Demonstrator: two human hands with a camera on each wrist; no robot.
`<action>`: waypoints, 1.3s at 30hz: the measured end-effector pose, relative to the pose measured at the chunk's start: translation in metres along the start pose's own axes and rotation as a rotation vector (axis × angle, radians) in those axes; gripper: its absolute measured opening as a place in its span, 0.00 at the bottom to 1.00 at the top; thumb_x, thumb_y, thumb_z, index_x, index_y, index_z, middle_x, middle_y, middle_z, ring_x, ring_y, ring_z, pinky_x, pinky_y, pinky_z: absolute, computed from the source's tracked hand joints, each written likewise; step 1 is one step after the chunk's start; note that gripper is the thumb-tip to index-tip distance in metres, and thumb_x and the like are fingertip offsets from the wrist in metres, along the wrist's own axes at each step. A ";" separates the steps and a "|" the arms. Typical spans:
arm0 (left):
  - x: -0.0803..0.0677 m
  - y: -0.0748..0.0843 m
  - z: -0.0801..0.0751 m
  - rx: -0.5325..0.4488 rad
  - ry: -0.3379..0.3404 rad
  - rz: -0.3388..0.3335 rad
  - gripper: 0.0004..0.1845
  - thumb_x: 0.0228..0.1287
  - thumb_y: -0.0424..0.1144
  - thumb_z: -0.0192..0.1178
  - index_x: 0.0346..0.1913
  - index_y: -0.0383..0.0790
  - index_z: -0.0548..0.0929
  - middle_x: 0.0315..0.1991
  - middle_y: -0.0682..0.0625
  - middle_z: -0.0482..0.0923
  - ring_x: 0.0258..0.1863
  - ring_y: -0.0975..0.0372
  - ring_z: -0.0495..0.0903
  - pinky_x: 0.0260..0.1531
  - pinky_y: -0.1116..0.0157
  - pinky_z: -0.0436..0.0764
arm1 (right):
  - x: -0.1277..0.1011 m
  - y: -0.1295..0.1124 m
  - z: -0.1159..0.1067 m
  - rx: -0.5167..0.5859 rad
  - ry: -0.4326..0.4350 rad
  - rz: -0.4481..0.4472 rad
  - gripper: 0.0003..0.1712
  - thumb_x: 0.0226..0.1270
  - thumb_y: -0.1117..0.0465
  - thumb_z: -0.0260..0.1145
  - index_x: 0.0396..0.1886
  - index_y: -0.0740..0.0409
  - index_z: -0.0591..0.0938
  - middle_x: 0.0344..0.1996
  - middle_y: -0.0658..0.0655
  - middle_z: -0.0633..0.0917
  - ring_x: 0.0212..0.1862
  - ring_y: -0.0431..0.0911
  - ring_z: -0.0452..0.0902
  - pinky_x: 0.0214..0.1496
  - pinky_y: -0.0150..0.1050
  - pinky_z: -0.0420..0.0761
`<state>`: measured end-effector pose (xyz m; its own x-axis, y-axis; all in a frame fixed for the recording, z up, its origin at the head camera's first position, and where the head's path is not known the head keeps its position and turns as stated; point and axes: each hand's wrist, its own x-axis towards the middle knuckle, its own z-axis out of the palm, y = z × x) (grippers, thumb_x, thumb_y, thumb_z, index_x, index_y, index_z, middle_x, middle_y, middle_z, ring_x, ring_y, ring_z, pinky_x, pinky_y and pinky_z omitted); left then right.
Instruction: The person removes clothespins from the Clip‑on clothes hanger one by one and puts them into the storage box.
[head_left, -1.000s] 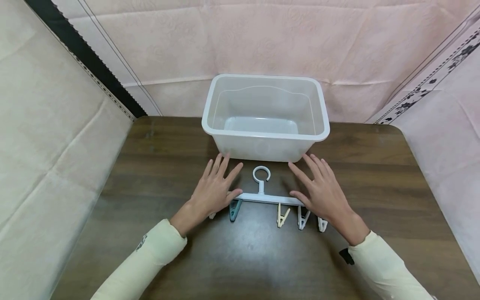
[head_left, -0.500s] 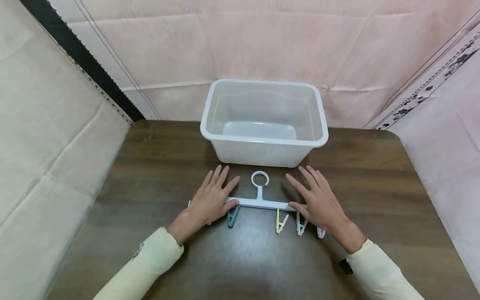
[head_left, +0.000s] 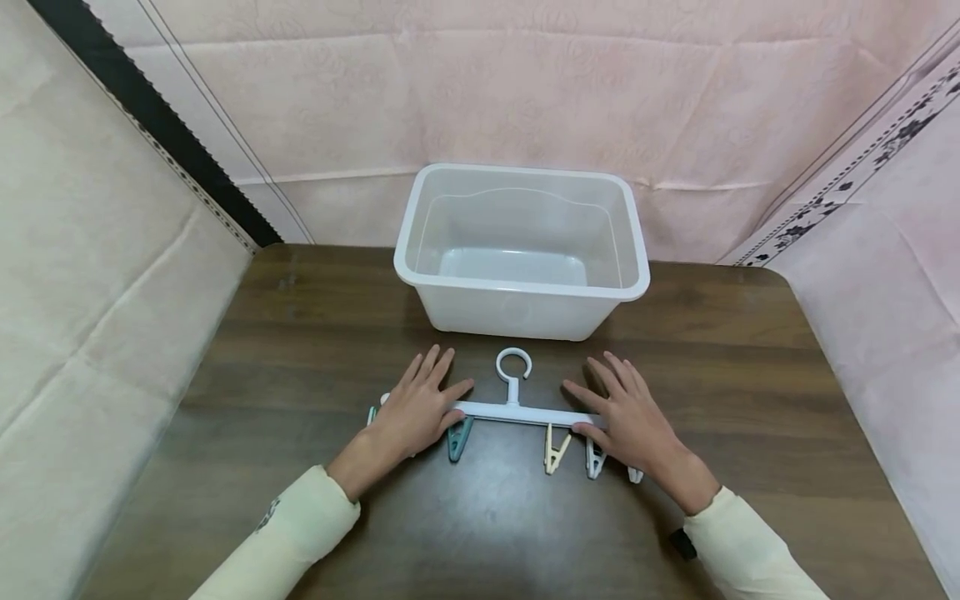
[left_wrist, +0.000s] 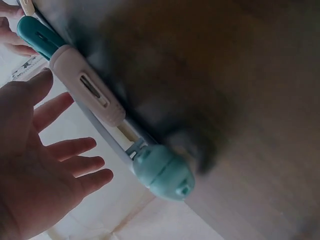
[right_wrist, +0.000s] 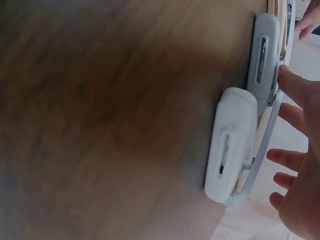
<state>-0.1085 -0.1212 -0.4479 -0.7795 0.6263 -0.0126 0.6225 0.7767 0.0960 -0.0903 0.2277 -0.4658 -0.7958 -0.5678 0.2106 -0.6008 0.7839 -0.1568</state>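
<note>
A white clip hanger (head_left: 517,411) with a round hook lies flat on the dark wooden table (head_left: 300,350), several coloured pegs hanging off its bar. My left hand (head_left: 417,406) lies over the bar's left end, fingers straight and spread; a teal peg (head_left: 458,438) shows beside it. My right hand (head_left: 626,414) lies over the right end, fingers straight, thumb touching the bar. The left wrist view shows a white peg (left_wrist: 87,86) and a teal peg (left_wrist: 162,172) close to my left hand's fingers (left_wrist: 75,165). White pegs (right_wrist: 232,142) fill the right wrist view.
A clear white plastic tub (head_left: 521,250) stands just behind the hanger, with nothing in it. Pink cloth walls close in the table at the back and right, beige cloth at the left. Bare table spreads to both sides and toward me.
Both hands have slid a little toward me with the hanger under them, opening the gap to the tub. The head view has tilted slightly.
</note>
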 end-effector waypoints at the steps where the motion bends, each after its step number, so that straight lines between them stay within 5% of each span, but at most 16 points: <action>1: -0.001 0.000 0.000 0.010 0.005 0.006 0.25 0.73 0.52 0.59 0.67 0.48 0.78 0.73 0.32 0.58 0.73 0.38 0.53 0.69 0.44 0.56 | 0.000 0.000 0.000 0.000 -0.004 0.002 0.33 0.61 0.46 0.75 0.64 0.51 0.82 0.67 0.72 0.69 0.72 0.69 0.54 0.69 0.65 0.53; 10: -0.002 0.000 0.007 -0.016 0.038 0.023 0.19 0.70 0.47 0.64 0.60 0.47 0.85 0.71 0.31 0.60 0.72 0.37 0.56 0.67 0.42 0.58 | -0.003 -0.001 0.002 0.023 -0.017 0.007 0.27 0.60 0.47 0.76 0.58 0.52 0.86 0.67 0.71 0.69 0.72 0.68 0.53 0.70 0.64 0.53; 31: 0.000 0.002 0.004 -0.061 -0.015 0.092 0.12 0.70 0.39 0.64 0.52 0.40 0.87 0.68 0.36 0.69 0.71 0.44 0.62 0.70 0.50 0.58 | -0.005 -0.001 0.005 0.121 -0.020 -0.032 0.18 0.56 0.58 0.79 0.46 0.60 0.90 0.60 0.64 0.79 0.71 0.62 0.59 0.69 0.61 0.57; 39: -0.002 -0.003 0.002 -0.089 0.079 0.101 0.13 0.68 0.39 0.66 0.53 0.41 0.87 0.65 0.34 0.72 0.65 0.46 0.71 0.67 0.50 0.62 | -0.006 0.001 0.002 0.145 0.061 -0.063 0.19 0.56 0.57 0.79 0.46 0.59 0.90 0.53 0.63 0.84 0.68 0.63 0.64 0.69 0.64 0.53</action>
<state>-0.1084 -0.1243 -0.4499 -0.7184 0.6911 0.0799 0.6923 0.6987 0.1804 -0.0862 0.2314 -0.4689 -0.7525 -0.5949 0.2824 -0.6578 0.7001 -0.2778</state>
